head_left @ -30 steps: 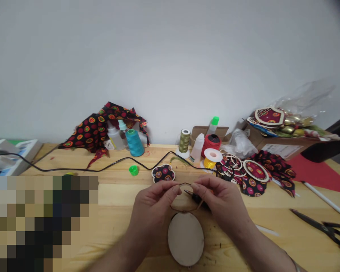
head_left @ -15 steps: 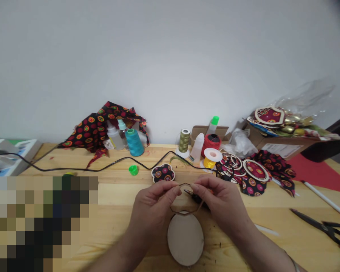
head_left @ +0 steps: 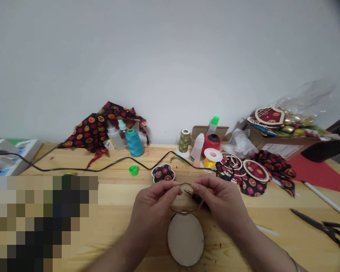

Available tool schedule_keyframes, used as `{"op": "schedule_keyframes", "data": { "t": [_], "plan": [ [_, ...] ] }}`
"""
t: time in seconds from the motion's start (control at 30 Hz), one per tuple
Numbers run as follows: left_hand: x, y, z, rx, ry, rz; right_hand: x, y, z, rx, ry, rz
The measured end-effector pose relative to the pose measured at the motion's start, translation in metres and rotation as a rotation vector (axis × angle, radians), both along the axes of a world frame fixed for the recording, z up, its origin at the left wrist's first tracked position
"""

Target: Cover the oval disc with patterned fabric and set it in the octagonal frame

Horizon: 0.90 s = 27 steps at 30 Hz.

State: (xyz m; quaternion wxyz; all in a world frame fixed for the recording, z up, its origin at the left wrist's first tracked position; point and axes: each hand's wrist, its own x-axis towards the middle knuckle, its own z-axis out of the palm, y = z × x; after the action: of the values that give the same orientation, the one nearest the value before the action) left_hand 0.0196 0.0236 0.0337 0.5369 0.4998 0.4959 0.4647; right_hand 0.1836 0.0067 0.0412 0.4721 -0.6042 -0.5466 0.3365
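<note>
Left hand (head_left: 153, 204) and right hand (head_left: 223, 200) pinched on thin loop (head_left: 184, 214) — gap between, lower edge by disc (head_left: 186, 240)

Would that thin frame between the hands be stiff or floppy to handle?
The thin frame looks fairly stiff, forming an open outline between the left hand and right hand. Being so slender, it's probably light and might snap if bent.

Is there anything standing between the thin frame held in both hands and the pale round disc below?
Nothing visible does. The lower edge of the thin frame overlaps the top of the disc in view; touching cannot be judged. The pointed tool shows through the frame's opening.
</note>
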Motion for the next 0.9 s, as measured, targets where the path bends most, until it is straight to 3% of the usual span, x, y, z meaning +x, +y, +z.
{"op": "schedule_keyframes", "data": {
  "t": [0.17,0.37,0.6,0.67,0.77,0.83,0.9],
  "plan": [
    [-0.002,0.000,-0.002,-0.052,-0.114,-0.032,0.001,0.001,0.001,0.014,0.032,0.005],
    [-0.004,-0.002,0.001,0.034,0.007,-0.142,0.004,0.002,-0.002,0.055,0.050,0.005],
    [-0.006,-0.001,0.000,0.176,0.149,-0.047,0.005,0.002,0.000,0.067,0.104,-0.103],
    [-0.007,-0.002,-0.002,0.300,0.230,-0.012,0.004,0.002,0.002,-0.024,0.194,-0.037],
    [-0.007,-0.004,-0.006,0.643,0.385,-0.007,0.004,0.002,0.000,-0.168,0.410,0.086],
    [-0.007,-0.005,-0.009,0.884,0.502,-0.008,0.004,0.003,-0.003,-0.214,0.555,0.119],
    [-0.007,-0.006,-0.011,1.029,0.598,-0.004,0.004,0.005,-0.005,-0.227,0.655,0.139]
  ]
}}
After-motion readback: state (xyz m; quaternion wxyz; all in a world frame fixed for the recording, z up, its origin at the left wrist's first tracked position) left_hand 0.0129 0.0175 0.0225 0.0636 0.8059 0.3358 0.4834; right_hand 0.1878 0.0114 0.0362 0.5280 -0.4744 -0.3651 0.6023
